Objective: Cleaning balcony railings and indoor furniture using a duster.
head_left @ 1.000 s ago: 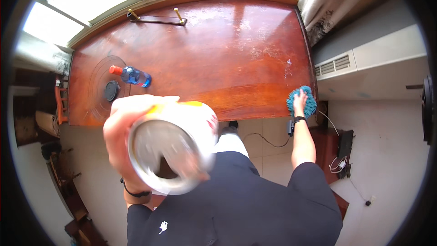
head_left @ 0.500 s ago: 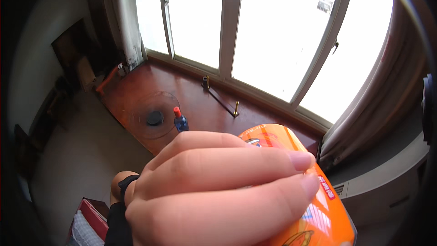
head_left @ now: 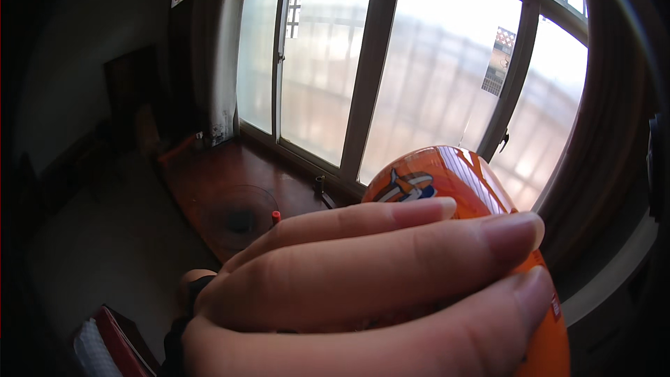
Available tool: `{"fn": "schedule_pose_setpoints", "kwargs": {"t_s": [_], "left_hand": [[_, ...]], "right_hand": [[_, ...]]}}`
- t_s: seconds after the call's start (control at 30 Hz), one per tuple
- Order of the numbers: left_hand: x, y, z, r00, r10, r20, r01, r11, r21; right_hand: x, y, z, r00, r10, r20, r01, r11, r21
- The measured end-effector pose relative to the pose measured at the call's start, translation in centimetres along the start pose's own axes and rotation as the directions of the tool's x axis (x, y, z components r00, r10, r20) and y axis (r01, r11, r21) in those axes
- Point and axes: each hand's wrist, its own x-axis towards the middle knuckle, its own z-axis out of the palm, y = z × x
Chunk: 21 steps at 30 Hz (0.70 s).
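The left hand has its fingers wrapped in a grip around a glossy orange cylindrical can, held close to the camera before the metal-framed window, above a reddish-brown wooden bench bearing a round black object.

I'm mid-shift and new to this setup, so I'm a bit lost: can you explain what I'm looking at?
There's no machine: these are a person's bare hands, seen from a wide fisheye camera on their head, so straight edges bend. The left hand fills the foreground, wrapped around an orange can. The right hand is out of view. Beyond lies a reddish-brown table by a window. On it are a dark round thing with faint rings about it, a red cap whose lower part the hand hides, and a small brass-coloured post.
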Motion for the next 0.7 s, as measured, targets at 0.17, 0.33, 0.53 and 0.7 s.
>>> {"fn": "schedule_pose_setpoints", "kwargs": {"t_s": [0.17, 0.33, 0.53, 0.7], "left_hand": [[-0.2, 0.9, -0.5, 0.998, -0.03, -0.053, 0.032, 0.999, 0.04], [0.0, 1.1, -0.8, 0.993, -0.046, -0.113, 0.055, 0.996, 0.074], [0.3, 2.4, -1.2, 0.98, -0.077, -0.182, 0.096, 0.99, 0.101], [0.5, 3.4, -1.4, 0.965, -0.107, -0.238, 0.138, 0.984, 0.116]], "right_hand": [[-0.9, -1.9, -1.4, 1.0, -0.004, 0.024, 0.004, 1.0, -0.026], [-0.6, -2.3, -1.4, 0.997, 0.046, 0.062, -0.041, 0.995, -0.088], [0.0, 0.0, 0.1, 0.869, 0.39, 0.306, -0.49, 0.771, 0.407], [0.6, 3.8, 2.5, 0.995, 0.002, -0.099, 0.031, 0.946, 0.324]]}}
